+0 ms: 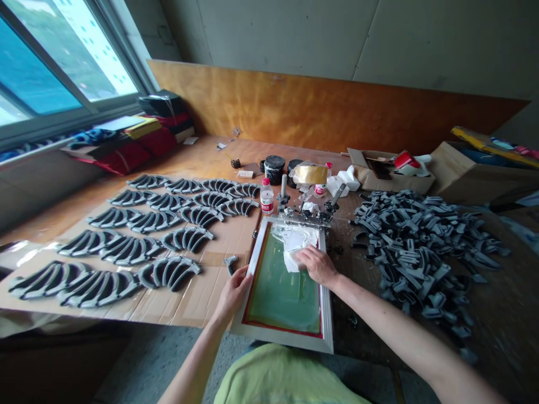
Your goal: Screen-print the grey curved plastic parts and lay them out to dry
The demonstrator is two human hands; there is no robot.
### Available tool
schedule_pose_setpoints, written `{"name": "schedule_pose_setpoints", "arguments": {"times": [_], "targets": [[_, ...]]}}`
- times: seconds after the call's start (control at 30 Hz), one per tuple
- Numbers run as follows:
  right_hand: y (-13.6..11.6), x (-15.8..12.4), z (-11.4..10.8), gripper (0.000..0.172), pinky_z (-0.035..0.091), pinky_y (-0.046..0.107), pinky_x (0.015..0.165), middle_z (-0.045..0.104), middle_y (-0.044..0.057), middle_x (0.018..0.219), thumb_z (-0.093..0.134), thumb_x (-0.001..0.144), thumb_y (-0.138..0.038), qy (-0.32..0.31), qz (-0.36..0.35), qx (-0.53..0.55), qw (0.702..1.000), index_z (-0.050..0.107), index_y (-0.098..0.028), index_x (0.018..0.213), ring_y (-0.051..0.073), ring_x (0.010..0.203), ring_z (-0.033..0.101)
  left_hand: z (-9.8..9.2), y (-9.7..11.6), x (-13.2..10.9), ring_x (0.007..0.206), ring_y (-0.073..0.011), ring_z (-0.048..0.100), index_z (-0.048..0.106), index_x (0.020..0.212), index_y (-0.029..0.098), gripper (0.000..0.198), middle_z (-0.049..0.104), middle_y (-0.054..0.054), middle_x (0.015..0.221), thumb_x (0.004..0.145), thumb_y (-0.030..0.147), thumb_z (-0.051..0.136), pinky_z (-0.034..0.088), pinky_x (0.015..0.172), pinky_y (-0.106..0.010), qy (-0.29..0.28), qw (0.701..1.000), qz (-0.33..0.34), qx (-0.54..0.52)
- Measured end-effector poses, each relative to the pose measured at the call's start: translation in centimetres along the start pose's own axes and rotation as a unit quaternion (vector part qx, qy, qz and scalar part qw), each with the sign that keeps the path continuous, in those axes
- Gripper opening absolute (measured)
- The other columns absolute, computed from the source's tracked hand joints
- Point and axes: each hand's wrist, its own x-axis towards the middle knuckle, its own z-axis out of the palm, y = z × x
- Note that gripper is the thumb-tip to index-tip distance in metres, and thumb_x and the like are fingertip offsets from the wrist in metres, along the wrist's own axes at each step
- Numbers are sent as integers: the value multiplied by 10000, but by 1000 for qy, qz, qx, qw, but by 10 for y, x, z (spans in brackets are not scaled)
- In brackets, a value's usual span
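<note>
A screen-printing frame (pixel 329 314) with a pale metal border and green mesh lies in front of me, its far end at a metal clamp (pixel 305 220). My left hand (pixel 236 289) grips the frame's left side near the middle. Held in my right hand (pixel 316 266) is a crumpled white cloth or tissue (pixel 293 247), pressed on the upper part of the mesh. The fingers of that hand are closed on its edge. One small grey curved part (pixel 230 262) lies on the cardboard just beyond my left hand.
Rows of grey curved parts (pixel 130 241) lie on cardboard (pixel 197 303) to the left. A heap of similar parts (pixel 415 247) covers the right side. Behind the clamp stand a red-capped bottle (pixel 266 197), a black tub (pixel 274 168) and an open carton (pixel 391 182).
</note>
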Motion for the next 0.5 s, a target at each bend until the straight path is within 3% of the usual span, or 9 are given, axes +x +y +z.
{"name": "schedule_pose_setpoints", "arguments": {"times": [0.13, 0.23, 0.37, 0.5], "targets": [[2, -8, -9, 313, 497, 313, 818, 679, 59, 952, 508, 871, -54, -14, -3, 41, 999, 677, -211, 1083, 200, 922, 598, -2, 1, 0, 768, -202, 633, 604, 1251, 160, 664, 694, -29, 813, 777, 625, 607, 469, 666, -275, 2, 1000, -6, 5], [18, 21, -24, 426, 502, 299, 825, 677, 28, 1027, 635, 858, -154, 8, 63, 81, 995, 604, -290, 1261, 182, 921, 622, -4, 10, -3, 745, -204, 635, 591, 1268, 150, 724, 695, -33, 803, 743, 646, 633, 472, 637, -273, -6, 1000, -15, -12], [41, 68, -37, 661, 496, 285, 788, 654, 12, 998, 719, 807, -206, 23, 168, 61, 984, 483, -365, 1404, 178, 857, 629, -12, 45, -15, 744, -216, 659, 561, 1328, 185, 793, 714, -42, 831, 695, 648, 679, 494, 617, -276, -25, 998, -29, -44], [68, 67, -53, 562, 480, 303, 767, 643, 52, 1072, 673, 847, -328, 101, 231, 13, 968, 514, -326, 1385, 205, 874, 626, -22, 94, -22, 891, -242, 657, 708, 1099, 201, 603, 729, -52, 982, 736, 673, 617, 521, 722, -298, -7, 999, 17, -33]]}}
